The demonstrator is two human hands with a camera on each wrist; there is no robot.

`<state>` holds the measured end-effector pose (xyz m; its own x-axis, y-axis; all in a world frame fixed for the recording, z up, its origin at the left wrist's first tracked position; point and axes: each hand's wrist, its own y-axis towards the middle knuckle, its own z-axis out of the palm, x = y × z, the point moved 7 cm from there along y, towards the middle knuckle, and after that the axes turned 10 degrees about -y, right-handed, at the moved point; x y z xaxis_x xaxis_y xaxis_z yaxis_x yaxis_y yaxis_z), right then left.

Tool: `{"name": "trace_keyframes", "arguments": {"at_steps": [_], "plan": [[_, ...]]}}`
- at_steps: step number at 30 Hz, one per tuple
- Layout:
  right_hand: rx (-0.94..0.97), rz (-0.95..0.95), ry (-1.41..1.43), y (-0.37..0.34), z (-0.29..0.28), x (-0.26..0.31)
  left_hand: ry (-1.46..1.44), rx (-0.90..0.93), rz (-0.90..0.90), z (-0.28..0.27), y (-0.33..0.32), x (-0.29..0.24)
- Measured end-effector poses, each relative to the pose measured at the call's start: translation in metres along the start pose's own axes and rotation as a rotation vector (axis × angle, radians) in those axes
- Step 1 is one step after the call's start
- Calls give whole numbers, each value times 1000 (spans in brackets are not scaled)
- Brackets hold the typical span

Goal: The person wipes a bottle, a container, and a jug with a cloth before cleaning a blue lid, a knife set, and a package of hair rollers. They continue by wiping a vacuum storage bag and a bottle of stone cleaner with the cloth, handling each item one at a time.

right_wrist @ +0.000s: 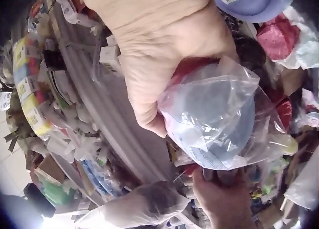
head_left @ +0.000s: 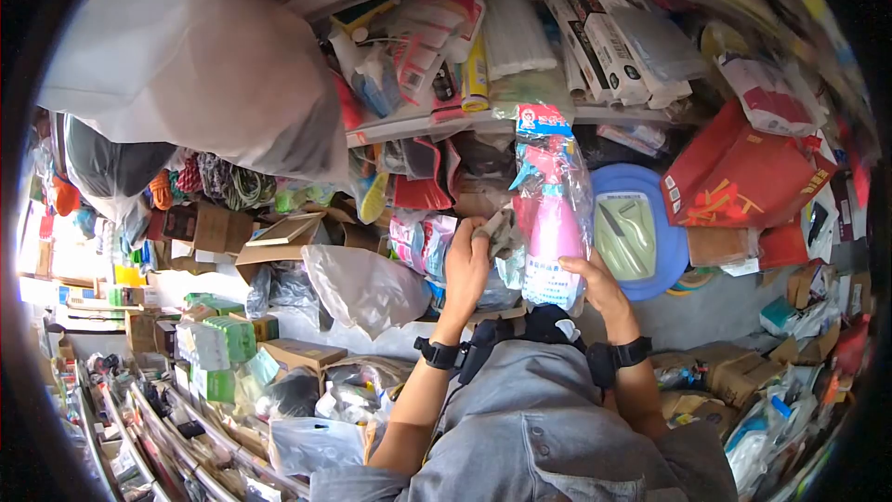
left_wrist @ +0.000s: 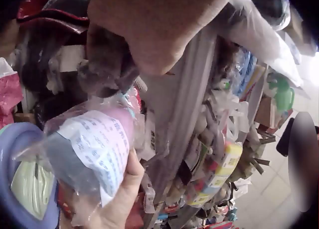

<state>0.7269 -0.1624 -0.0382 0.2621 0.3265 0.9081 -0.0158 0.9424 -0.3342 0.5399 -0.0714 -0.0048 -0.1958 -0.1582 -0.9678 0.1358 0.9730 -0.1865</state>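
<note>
A pink spray bottle in a clear plastic bag with a red and blue header stands out in the head view. My right hand grips its lower part, thumb over the white printed label; in the right wrist view the hand curls round the bottle's side, its base facing the camera. Beside the bottle, my left hand holds a crumpled grey cloth by curled fingers. The left wrist view shows this cloth close to the bagged bottle.
Right of the bottle lies a blue basin with a green packaged item. A red bag is farther right. Boxes and packets fill the shelf above. A large white bag hangs at upper left, and cartons sit at lower left.
</note>
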Motion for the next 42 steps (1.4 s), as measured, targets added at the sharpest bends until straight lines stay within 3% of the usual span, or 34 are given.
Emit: {"name": "trace_keyframes", "arguments": {"at_steps": [3,5,7,9,10,12,16,18,20,22,24,26,28,29,31,35,37,41,42], "plan": [[-50,-9,-25,4,-1,0,-116,29,11,10,0,1],[-113,-10,-53,3,-3,3,-30,63,270,16,-2,-17],[-140,-26,-28,4,-5,3,-92,120,179,19,6,-9],[-165,-44,-3,6,-10,1,50,87,119,15,20,-9],[-204,-30,-25,5,-16,-2,55,-57,204,9,30,-11],[-238,-17,-46,3,-23,-4,154,-72,70,1,58,-8],[-278,-7,-112,-2,-36,-3,230,-251,321,-15,105,-40],[-342,-21,-148,-5,-46,-8,155,-302,596,-24,130,-57],[-323,-35,-149,-7,-48,-6,218,-357,594,-34,146,-73],[-356,-67,-193,-13,-51,4,169,-574,558,-56,162,-79],[-344,-64,-200,-17,-51,11,44,-580,476,-65,189,-69],[-362,-72,-221,-19,-53,14,-81,-578,395,-86,205,-51],[-351,-83,-221,-17,-55,15,157,114,517,-65,216,-57],[-338,-91,-225,-16,-55,16,157,116,520,-63,216,-57],[-338,-99,-239,-15,-55,19,297,-1,913,-55,196,-87],[-317,-107,-256,-10,-55,15,437,-37,921,-41,190,-103],[-311,-104,-264,-7,-56,9,-761,-5,182,-33,199,-83],[-295,-106,-259,-5,-51,11,-719,-54,191,-30,181,-70],[-294,-105,-259,-5,-50,12,-523,-103,259,-33,166,-74]]}}
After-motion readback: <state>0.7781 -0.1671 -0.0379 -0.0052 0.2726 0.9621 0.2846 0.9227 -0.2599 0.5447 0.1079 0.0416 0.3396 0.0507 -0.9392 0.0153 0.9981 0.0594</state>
